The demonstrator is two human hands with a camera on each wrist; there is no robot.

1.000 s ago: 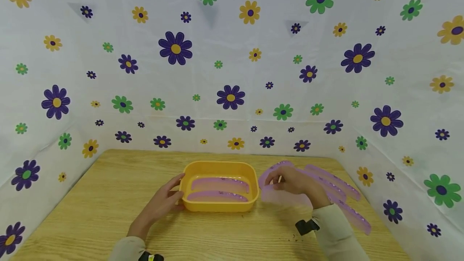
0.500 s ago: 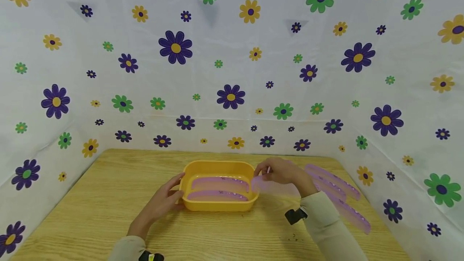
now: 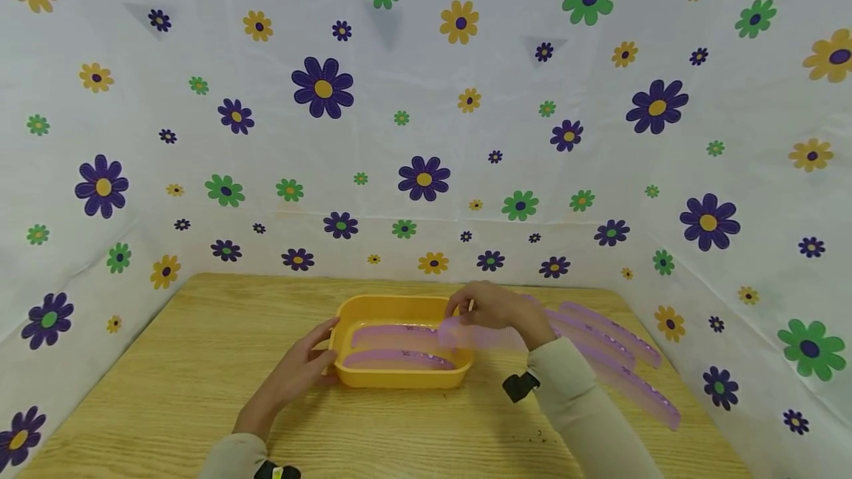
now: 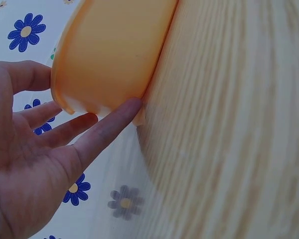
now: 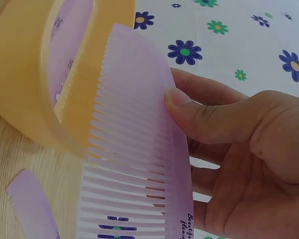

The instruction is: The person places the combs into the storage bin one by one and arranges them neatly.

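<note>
Comb (image 3: 459, 334) shifted left, partly over tray (image 3: 399, 380) | right fingers (image 5: 204, 85) pinch it

We see a translucent lilac comb (image 5: 134, 79) with dark lettering on its spine, pinched along that spine by the right hand (image 3: 489, 305), its teeth towards us and its far end above the right rim of the yellow tub (image 3: 399, 380). The rounded, open tub sits upright, the left hand (image 3: 302, 364) touching its left end. Inside we find two matching combs (image 3: 399, 359), roughly parallel; more lilac combs (image 3: 639, 388) lie slanted to its right.
</note>
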